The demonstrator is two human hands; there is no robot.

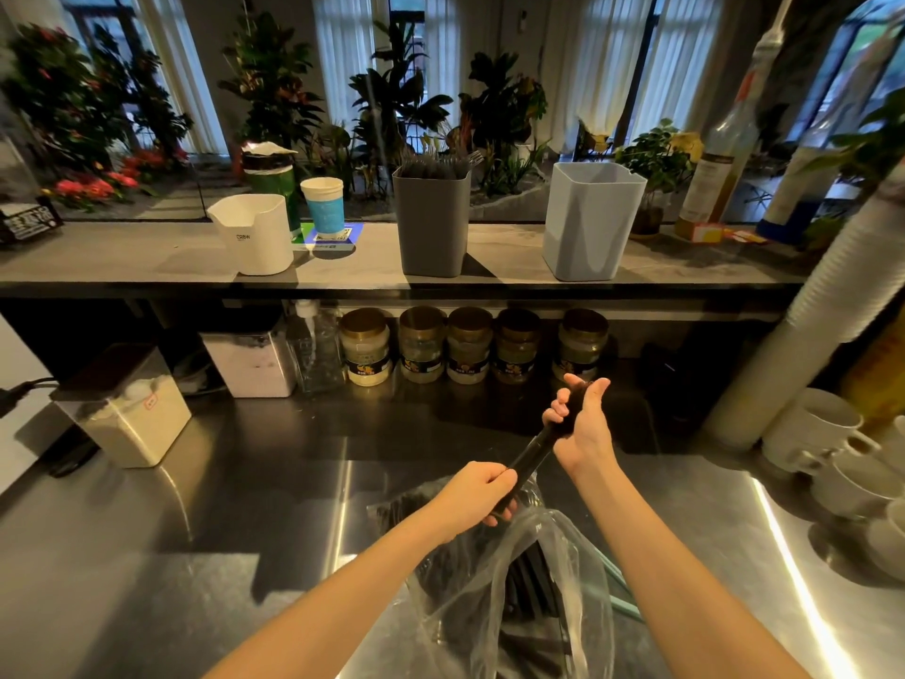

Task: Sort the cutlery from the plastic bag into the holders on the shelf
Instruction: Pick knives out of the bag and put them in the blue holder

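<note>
Currently, a bundle of black plastic cutlery (531, 450) is being gripped by both hands: the fingers of the left hand (482, 491) are being curled round its lower end, those of the right hand (583, 426) round its upper end. It is being held just above a clear crumpled plastic bag (489, 588), lying on the steel counter (245, 507), in which more black cutlery is being kept. On the grey shelf (147, 259), forks are being stored tines-up in a dark grey square plastic holder (431, 232); the contents of the pale blue square plastic holder (587, 227) beside it cannot be told.
</note>
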